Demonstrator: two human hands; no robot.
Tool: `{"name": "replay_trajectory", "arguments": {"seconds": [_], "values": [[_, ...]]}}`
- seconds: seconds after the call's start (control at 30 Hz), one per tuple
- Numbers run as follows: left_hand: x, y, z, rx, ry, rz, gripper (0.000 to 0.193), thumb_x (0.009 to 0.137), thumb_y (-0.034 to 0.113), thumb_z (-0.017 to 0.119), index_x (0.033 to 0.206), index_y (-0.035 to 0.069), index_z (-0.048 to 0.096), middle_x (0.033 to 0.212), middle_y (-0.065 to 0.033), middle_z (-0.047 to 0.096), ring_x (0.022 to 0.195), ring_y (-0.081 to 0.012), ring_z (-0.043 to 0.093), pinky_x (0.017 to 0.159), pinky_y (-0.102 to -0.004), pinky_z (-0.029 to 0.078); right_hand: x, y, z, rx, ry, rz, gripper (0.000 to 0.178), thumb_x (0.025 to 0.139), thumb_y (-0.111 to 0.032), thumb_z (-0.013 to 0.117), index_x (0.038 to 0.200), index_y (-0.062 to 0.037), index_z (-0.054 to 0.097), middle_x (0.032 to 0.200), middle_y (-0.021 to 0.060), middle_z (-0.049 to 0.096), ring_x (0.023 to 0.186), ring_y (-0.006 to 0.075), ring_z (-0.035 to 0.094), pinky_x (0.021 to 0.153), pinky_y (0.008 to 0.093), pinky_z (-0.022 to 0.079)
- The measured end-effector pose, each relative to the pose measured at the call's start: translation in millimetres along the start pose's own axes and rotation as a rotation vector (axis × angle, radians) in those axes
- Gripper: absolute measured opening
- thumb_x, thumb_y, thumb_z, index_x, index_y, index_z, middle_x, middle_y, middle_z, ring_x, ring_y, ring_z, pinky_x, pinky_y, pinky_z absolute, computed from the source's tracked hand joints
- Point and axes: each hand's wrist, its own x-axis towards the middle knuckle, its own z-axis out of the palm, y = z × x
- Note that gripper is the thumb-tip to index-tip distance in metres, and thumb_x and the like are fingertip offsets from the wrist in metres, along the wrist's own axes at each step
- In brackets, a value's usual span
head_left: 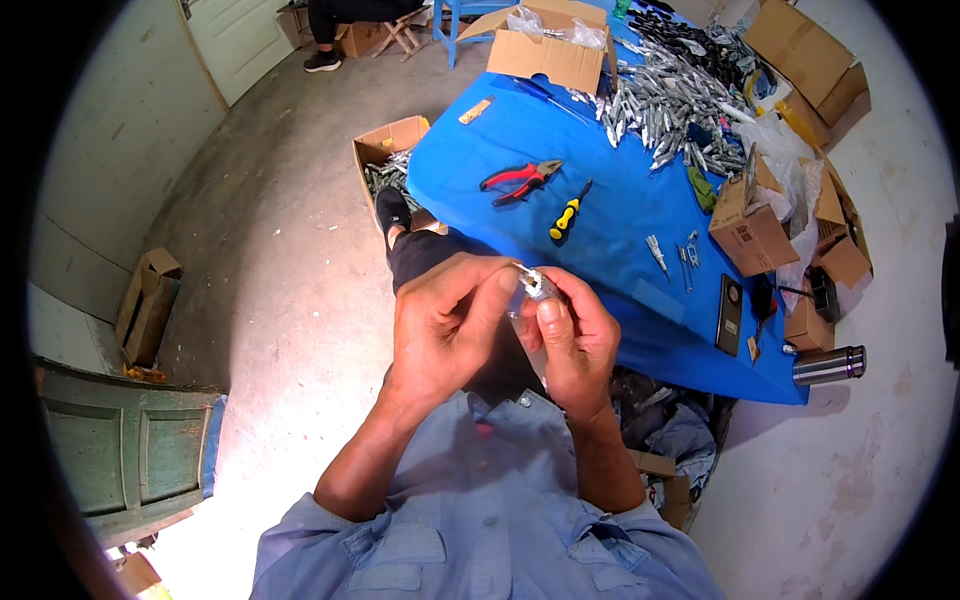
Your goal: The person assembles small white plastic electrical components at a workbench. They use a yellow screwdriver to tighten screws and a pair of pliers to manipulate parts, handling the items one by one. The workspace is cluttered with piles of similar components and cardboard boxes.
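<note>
Above my lap, in front of the blue-clothed table [450,140], my two hands meet. A small white and grey part [540,286], its exact kind unclear, is pinched between the thumb and fingers of my right hand [575,335]. My left hand [450,320] is closed beside it, thumb and forefinger pressed together at the part's white end. What those left fingertips hold is too small to make out. Closest on the table lie a yellow and black screwdriver [569,216] and red-handled pliers [522,180]. Several small loose parts [657,256] lie farther right.
A large heap of grey parts [665,105] covers the table's far right. Cardboard boxes [755,230] line the right side, near a dark phone-like slab [730,315] and a metal flask [830,367]. Another box of parts [390,165] stands by my foot. Another person's leg [325,30] shows far off.
</note>
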Motion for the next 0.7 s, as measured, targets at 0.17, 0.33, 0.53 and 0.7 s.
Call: {"name": "replay_trajectory", "arguments": {"seconds": [0.17,0.33,0.53,0.7], "values": [[-4.0,-1.4,2.8,0.025,0.048,0.074,0.01,0.097,0.002,0.067,0.101,-0.004,0.073,0.088,-0.0116,0.071,0.076,-0.0163,0.068,0.067,-0.0278,0.052,-0.3,0.9,5.1,0.003,0.009,-0.052,0.032,0.104,-0.015,0.061,0.129,0.0056,0.061,0.097,0.0063,0.069,0.076,0.0084,0.061,0.066,0.0234,0.052],[-7.3,-5.9,6.2,-0.043,0.052,0.109,0.013,0.101,0.006,0.066,0.106,-0.003,0.073,0.088,-0.007,0.07,0.075,-0.0106,0.062,0.066,-0.0249,0.049,1.0,1.4,2.1,0.004,-0.013,-0.076,0.033,0.102,-0.012,0.064,0.13,0.0052,0.061,0.101,0.0078,0.07,0.081,0.0098,0.064,0.068,0.0246,0.054],[-7.5,-12.2,6.9,-0.196,0.009,0.031,0.019,0.103,0.014,0.067,0.112,-0.001,0.073,0.086,-0.0031,0.069,0.069,-0.0065,0.058,0.058,-0.0215,0.046,5.6,4.4,-7.1,0.097,-0.057,-0.035,0.034,0.1,-0.007,0.066,0.131,0.0052,0.061,0.107,0.0098,0.071,0.088,0.0115,0.067,0.071,0.0255,0.055],[-5.6,-5.9,-3.5,-0.253,-0.061,-0.106,0.013,0.102,0.006,0.066,0.11,-0.002,0.072,0.096,-0.005,0.068,0.081,-0.0096,0.061,0.068,-0.0235,0.049,7.6,4.4,-9.9,0.194,-0.122,0.017,0.034,0.099,-0.005,0.066,0.131,0.0063,0.06,0.108,0.0111,0.07,0.088,0.0123,0.066,0.074,0.0263,0.054]]}}
